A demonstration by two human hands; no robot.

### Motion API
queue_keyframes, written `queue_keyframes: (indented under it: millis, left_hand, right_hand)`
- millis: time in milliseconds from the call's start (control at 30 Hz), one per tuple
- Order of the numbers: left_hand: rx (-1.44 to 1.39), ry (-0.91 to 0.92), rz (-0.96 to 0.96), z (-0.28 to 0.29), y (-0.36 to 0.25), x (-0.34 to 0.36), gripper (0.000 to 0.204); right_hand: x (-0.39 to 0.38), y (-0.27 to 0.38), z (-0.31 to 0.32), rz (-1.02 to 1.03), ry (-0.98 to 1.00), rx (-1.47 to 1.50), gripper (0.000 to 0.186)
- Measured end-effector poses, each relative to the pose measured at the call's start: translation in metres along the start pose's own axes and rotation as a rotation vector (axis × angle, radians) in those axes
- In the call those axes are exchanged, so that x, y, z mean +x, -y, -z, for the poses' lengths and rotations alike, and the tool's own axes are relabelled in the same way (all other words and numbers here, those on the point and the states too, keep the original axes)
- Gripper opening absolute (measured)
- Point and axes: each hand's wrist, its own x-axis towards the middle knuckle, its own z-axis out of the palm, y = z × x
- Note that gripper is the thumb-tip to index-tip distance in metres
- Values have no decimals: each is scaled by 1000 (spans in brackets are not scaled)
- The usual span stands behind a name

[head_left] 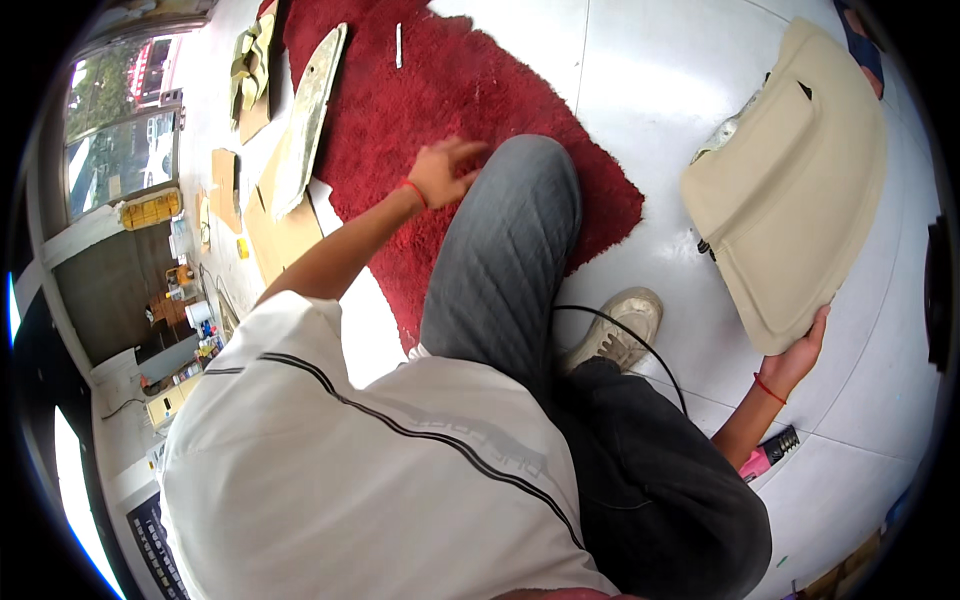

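Observation:
My right hand [800,352], with a red thread on its wrist, grips the lower corner of a large beige upholstered panel [790,190] lying on the white floor at the right. My left hand [445,170], also with a red wristband, hovers with its fingers apart over a red shaggy rug [420,90], just beside my raised knee in grey trousers [505,240]. It holds nothing. My shoe [617,330] rests on the floor between the rug and the panel.
A long worn board [305,120] lies on cardboard sheets [280,235] left of the rug. A small white stick [398,45] lies on the rug. A black cable [650,350] and a pink and black tool [768,452] lie near my right arm. Cluttered shelves stand far left.

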Motion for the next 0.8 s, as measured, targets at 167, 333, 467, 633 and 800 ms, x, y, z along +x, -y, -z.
queue_keyframes:
  millis: [167,333,467,633,800]
  left_hand:
    - [57,-96,122,-80,84,-60,84]
    - [-1276,166,66,44,-29,-44,81]
    - [-1989,318,-225,115,-119,-13,90]
    - [-2100,395,-305,99,-111,-5,93]
    - [-2060,378,-280,82,-85,16,93]
  right_hand:
    - [14,-21,4,-9,-63,-43,53]
    - [31,-14,21,28,4,-23,51]
    - [2,9,7,-31,108,87,50]
    - [6,-1,-2,-5,-11,-31,51]
    - [5,1,-2,6,-12,-20,50]
